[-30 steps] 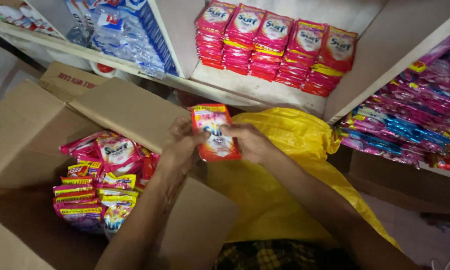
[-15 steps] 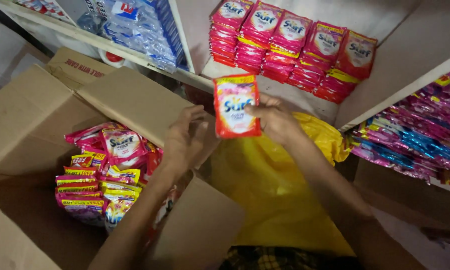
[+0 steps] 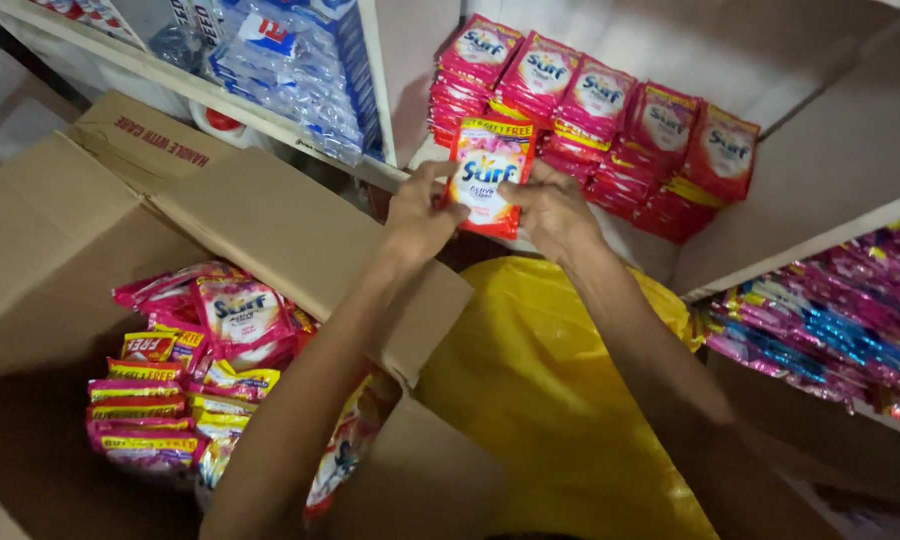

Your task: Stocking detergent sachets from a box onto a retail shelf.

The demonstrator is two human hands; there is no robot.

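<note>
Both my hands hold a small stack of red and pink detergent sachets (image 3: 489, 177) upright in front of a white shelf. My left hand (image 3: 422, 212) grips the stack's left edge, my right hand (image 3: 549, 208) its right edge. Just behind the stack, several piles of the same sachets (image 3: 610, 130) lie in a row on the shelf board (image 3: 660, 262). Below my left forearm an open cardboard box (image 3: 60, 240) holds more sachets (image 3: 195, 370), packed in bundles.
Blue and white packets (image 3: 290, 70) fill the shelf compartment to the left, behind a white divider (image 3: 375, 80). Pink and blue sachets (image 3: 830, 330) crowd a lower shelf at right. A yellow plastic bag (image 3: 550, 390) lies under my arms.
My hands have lifted the sachet stack up from over the box and yellow bag toward the shelf, close to the piles lying there.
</note>
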